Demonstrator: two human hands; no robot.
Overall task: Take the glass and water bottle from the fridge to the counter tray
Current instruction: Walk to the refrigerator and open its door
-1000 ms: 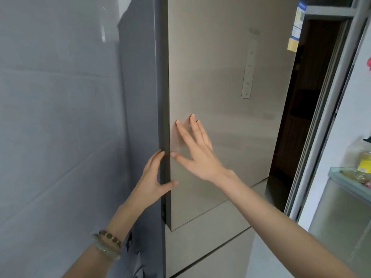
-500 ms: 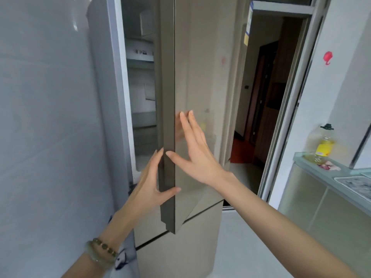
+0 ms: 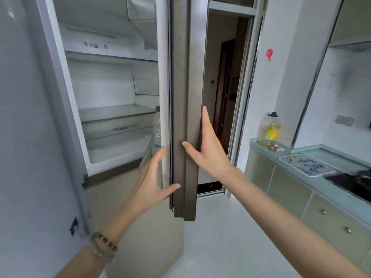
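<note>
The fridge door (image 3: 186, 97) stands swung open, edge-on to me. My left hand (image 3: 152, 181) lies flat against its inner white seal, fingers spread, thumb on the door's edge. My right hand (image 3: 206, 145) presses on the outer face, fingers apart. A clear water bottle (image 3: 157, 127) with a dark cap stands in the door's rack, mostly hidden behind the door's edge. No glass is visible. The patterned tray (image 3: 307, 164) lies on the counter (image 3: 321, 185) at the right.
The fridge's inside (image 3: 112, 117) shows bare white shelves and a drawer. A yellow oil bottle (image 3: 270, 130) stands at the counter's far end. A dark sink (image 3: 353, 183) lies beyond the tray. An open doorway (image 3: 226, 97) is behind the door. A tiled wall is on the left.
The fridge door has swung from nearly closed to wide open, with both hands staying on its edge. The interior, the bottle and the counter tray have come into view.
</note>
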